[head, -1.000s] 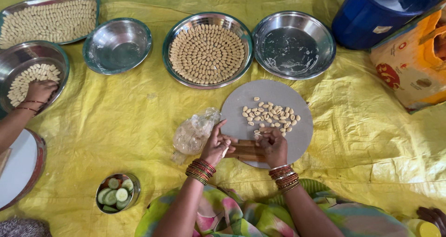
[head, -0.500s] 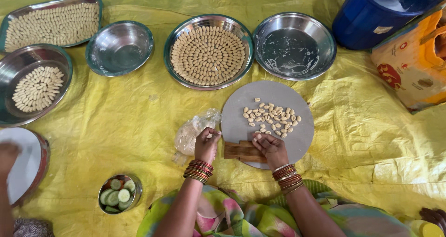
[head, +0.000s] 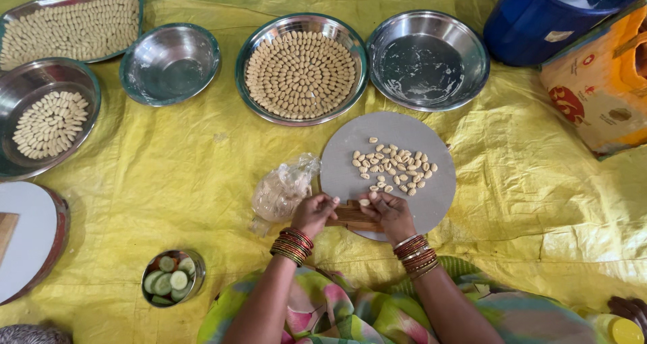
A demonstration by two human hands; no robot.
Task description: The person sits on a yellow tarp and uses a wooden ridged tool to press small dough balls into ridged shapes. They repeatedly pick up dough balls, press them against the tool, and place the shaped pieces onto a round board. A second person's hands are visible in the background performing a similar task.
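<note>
Both hands, the left hand (head: 313, 212) and right hand (head: 387, 211), gripped a small ridged wooden comb (head: 352, 215) at the near edge of the round board (head: 431, 196). A pile of shaped dough pieces (head: 393, 167) lay on the board's middle, with filled plates beyond it and more dough in the bag (head: 280, 194) left of it, so work seemingly remained.

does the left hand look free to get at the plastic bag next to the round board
Probably yes: the plastic bag lies just beside the left hand with nothing between them, though that hand is now holding the ridged wooden board.

Two hands (head: 313, 212) (head: 389, 212), four round steel bowls (head: 170, 62).
</note>
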